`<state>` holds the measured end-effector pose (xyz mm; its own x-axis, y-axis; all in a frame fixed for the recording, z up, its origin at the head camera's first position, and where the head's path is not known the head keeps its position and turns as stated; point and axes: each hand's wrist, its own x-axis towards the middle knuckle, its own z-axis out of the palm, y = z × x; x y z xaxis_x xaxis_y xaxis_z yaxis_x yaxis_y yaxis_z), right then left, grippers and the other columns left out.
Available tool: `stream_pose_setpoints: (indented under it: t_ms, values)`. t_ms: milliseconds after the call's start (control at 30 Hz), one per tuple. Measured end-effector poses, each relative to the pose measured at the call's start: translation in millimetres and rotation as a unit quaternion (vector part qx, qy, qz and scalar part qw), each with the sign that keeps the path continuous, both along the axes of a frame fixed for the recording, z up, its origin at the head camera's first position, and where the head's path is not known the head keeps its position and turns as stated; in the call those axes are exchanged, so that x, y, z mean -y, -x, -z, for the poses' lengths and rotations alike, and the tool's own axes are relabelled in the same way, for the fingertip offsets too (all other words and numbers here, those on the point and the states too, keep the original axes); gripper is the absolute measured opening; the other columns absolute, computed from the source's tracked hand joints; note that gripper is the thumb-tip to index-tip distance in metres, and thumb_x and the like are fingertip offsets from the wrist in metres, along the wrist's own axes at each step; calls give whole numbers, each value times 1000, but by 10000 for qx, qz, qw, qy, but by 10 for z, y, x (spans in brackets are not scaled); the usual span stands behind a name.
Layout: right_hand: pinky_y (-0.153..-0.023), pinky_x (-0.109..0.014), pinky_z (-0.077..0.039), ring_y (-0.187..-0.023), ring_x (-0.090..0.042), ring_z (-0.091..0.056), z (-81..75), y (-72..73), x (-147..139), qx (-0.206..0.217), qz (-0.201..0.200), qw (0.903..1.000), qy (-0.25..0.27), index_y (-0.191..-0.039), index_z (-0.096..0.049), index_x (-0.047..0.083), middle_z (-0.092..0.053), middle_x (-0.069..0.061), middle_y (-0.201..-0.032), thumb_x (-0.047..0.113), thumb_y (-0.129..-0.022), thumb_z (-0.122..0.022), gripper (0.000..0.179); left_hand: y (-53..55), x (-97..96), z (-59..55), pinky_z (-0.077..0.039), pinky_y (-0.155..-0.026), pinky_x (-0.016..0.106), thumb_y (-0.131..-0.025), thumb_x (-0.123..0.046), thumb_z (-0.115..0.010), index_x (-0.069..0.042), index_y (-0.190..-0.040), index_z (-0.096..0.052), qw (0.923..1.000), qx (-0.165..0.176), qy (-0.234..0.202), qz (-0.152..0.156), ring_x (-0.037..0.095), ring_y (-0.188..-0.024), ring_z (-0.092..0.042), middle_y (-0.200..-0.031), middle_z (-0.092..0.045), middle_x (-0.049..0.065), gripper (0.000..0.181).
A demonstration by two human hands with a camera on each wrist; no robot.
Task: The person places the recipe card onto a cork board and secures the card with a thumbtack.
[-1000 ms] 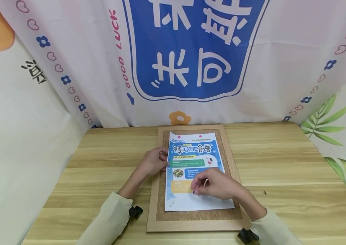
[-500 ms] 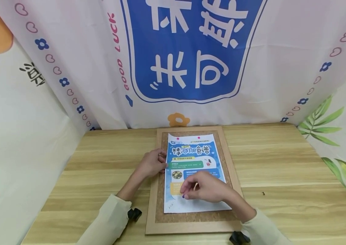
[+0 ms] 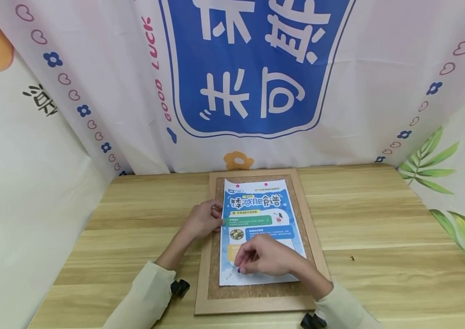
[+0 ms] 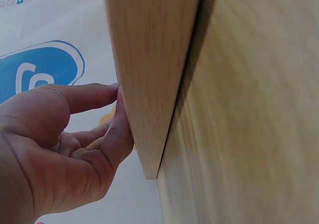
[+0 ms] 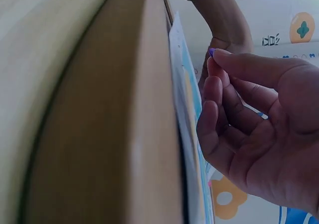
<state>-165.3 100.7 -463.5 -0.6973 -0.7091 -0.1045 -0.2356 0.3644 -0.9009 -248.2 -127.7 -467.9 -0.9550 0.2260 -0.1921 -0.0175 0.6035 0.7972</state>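
A printed poster (image 3: pixel 263 224) in blue and white lies on a wood-framed cork board (image 3: pixel 226 292). Two pink thumbtacks sit along its top edge, one of them the left thumbtack (image 3: pixel 237 186). With thumb and index finger my left hand (image 3: pixel 204 219) pinches the poster's left edge; the frame hides the contact in the left wrist view. My right hand (image 3: pixel 267 256) is over the poster's lower part. Its thumb and fingertips pinch a small purple thumbtack (image 5: pixel 212 51), whose point is hidden. The poster's lower edge stands slightly off the board in the right wrist view.
The board lies on a wooden table (image 3: pixel 146 196). A tiny gold-coloured object (image 3: pixel 352 258) lies on the table right of the board. A printed curtain (image 3: pixel 339 137) hangs behind the table.
My right hand has moved left and slightly toward the poster's lower left corner, carrying the purple thumbtack. The left hand stays at the poster's left edge.
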Motion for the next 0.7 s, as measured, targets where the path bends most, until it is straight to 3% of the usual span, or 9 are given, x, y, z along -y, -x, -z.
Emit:
stream_pose_setpoints:
  t_ms: [333,700]
  values:
    - [-73,-17,-60,-75,-1,-68,41,-13,54,56,-55,9998,-156,-96,-80,6,-77,2,-84,0,-93,-79,7,5,-4,-22,-66,-65,29,-95,2,-74,4,-133,-64,10000,-54,49,-23,18,-72,-73,-100,-74,17,39]
    - [-72,-17,-61,-73,3,-66,90,-31,46,-235,-210,9993,-195,-95,-80,5,-78,3,-83,0,-92,-78,7,-4,-5,-19,-65,-64,27,-96,1,-74,3,-133,-64,9999,5,103,-32,19,-73,-73,-100,-74,16,39]
